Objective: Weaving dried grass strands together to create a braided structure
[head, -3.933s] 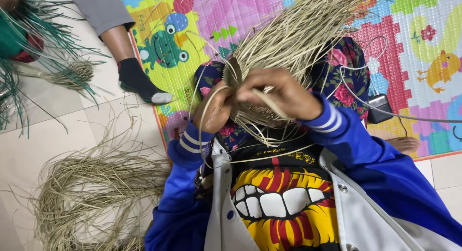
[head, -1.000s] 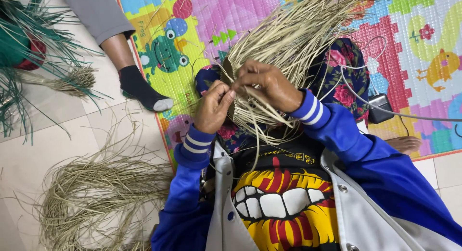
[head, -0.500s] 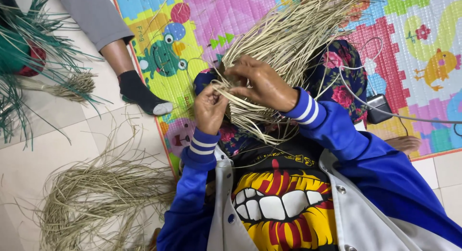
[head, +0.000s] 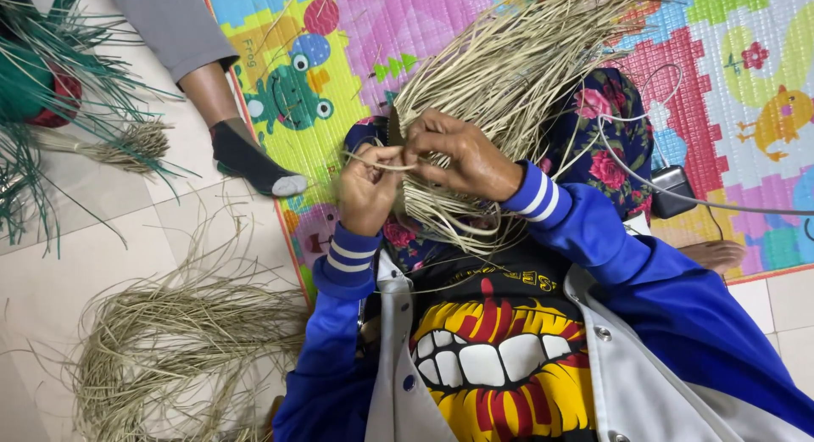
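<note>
- The fan of pale dried straw strands (head: pixel 517 60) runs off the top edge.
- Beside it, a second person's grey-trousered leg (head: pixel 174 30) is cut at the top edge.
- The hands' fingertips (head: pixel 398 153) sink among the strands, hidden.

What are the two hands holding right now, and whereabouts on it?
Both hands grip the bundle of dry straw strands at its gathered lower end. The right hand clasps it from above, and the left hand pinches a single strand beside it.
</note>
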